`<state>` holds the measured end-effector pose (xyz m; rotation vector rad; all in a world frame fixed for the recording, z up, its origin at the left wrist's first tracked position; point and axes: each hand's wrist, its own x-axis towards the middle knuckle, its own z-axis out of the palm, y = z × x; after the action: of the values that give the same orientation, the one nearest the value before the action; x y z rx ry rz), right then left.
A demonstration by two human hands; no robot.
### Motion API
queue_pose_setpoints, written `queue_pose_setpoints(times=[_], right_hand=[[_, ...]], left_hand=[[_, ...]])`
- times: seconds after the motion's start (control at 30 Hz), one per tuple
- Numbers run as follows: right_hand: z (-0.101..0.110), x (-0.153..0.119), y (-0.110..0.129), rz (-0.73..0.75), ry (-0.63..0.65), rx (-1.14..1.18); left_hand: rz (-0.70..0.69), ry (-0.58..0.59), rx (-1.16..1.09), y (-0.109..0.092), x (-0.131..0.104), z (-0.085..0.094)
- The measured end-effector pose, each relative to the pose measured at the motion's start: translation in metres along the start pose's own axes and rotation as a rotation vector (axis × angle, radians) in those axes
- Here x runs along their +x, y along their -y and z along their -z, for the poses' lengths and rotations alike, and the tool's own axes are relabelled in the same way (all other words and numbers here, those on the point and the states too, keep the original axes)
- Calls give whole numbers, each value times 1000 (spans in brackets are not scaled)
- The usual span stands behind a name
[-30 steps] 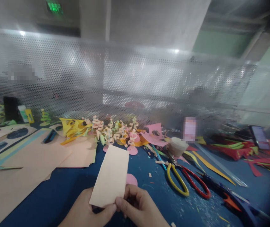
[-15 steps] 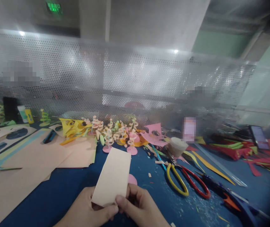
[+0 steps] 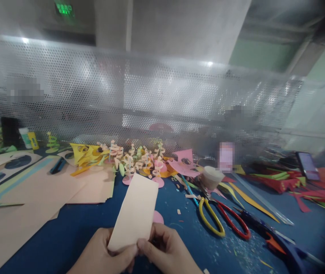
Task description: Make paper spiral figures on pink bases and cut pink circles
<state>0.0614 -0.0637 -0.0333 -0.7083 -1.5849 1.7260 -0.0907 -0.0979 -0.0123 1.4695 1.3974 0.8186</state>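
Observation:
A narrow cream piece of paper (image 3: 136, 211), apparently folded, stands tilted up between my two hands. My left hand (image 3: 105, 251) grips its lower left edge, thumb across the bottom. At the lower right edge my right hand (image 3: 169, 247) pinches it, the two thumbs nearly touching. Fingers behind the paper are hidden. Just past my right hand lies a pink paper disc (image 3: 158, 217), partly covered. Beyond the paper's top stand several curled paper spirals (image 3: 130, 165) on pink round bases.
Scissors (image 3: 211, 217) with one yellow and one red handle lie right, beside a glue gun (image 3: 267, 230) and a white cup (image 3: 212, 177). Cream paper sheets (image 3: 45, 186) cover the left, with a dark cutter (image 3: 57, 166) on them. Yellow scraps (image 3: 86, 154) and a phone (image 3: 307, 166) sit farther back.
My hands and the paper have shifted very slightly left, and the paper's top is a little higher. Both hands still hold it. The view has turned slightly.

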Motion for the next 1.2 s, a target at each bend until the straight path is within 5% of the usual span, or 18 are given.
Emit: queue_pose_setpoints(times=[0.3, 0.7, 1.2], right_hand=[[4, 1, -7, -41, -47, -81], [0, 0, -2, 30, -43, -29], [-3, 0, 2, -45, -32, -77]], left_hand=[[-75, 8, -102, -6, -4, 2], [33, -40, 96, -3, -5, -2], [-30, 81, -12, -13, -8, 2]])
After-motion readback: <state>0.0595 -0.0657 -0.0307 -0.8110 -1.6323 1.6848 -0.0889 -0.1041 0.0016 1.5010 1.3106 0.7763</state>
